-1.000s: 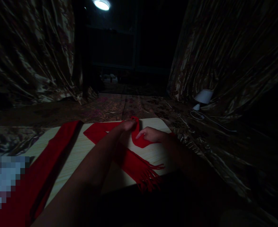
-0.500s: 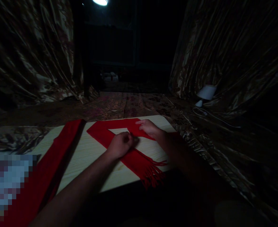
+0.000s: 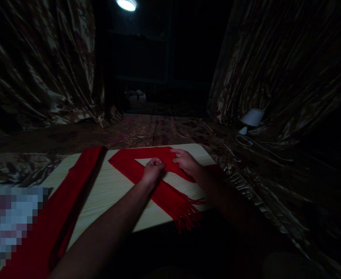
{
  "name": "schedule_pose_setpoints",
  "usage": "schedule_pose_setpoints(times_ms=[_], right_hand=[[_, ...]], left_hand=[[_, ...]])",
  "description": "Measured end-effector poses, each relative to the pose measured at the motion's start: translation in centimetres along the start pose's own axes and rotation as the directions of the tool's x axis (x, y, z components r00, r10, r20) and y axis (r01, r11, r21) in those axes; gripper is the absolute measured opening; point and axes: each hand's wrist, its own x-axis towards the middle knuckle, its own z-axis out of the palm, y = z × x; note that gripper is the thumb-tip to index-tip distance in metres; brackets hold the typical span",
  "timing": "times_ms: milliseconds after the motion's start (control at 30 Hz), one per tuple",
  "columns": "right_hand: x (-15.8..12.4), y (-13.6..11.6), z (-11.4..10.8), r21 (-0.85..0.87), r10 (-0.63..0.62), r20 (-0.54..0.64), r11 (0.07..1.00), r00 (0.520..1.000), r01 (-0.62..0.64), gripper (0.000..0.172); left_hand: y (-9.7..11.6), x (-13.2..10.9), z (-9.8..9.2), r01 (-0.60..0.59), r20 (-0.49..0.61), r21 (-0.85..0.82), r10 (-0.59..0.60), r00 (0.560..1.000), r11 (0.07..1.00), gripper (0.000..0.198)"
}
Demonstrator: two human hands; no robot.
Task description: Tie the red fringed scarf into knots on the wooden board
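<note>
A red fringed scarf (image 3: 129, 167) lies on a pale wood-grain table, bent into a loop with its two lengths crossing. My left hand (image 3: 154, 171) is closed in a pinch on the scarf's inner edge near the top right of the loop. To its right, my right hand (image 3: 186, 161) rests on the upper length, index finger stretched out and thumb apart from it. Below the hands, the fringed end (image 3: 186, 215) spreads toward the near edge. Beyond my right wrist the scarf runs off into shadow.
A folded red cloth strip (image 3: 68, 197) lies along the table's left side. The table (image 3: 100, 197) has a rounded far corner. A pixelated patch covers the lower left. Patterned curtains (image 3: 51, 69) hang behind; a small white lamp (image 3: 252, 117) with a cord stands at right.
My left hand has moved slightly up and right and now pinches the scarf's edge, drawing it a little. My right hand stays nearly in place on the cloth. The view has tilted slightly.
</note>
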Motion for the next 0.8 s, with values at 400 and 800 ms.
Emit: schedule_pose_setpoints(times_ms=[400,800], right_hand=[[-7.3,3.7,-10.9,-0.978,-0.148,0.137,0.136,0.979,0.157,0.031],[-9.6,2.8,-19.0,-0.979,-0.050,-0.150,0.149,0.987,-0.141,0.018]], left_hand=[[-1.5,1.4,-1.0,0.032,-0.067,0.077,-0.027,0.997,0.996,0.031],[-1.3,0.9,-1.1,0.028,-0.015,0.135,-0.027,1.000,0.990,0.031]])
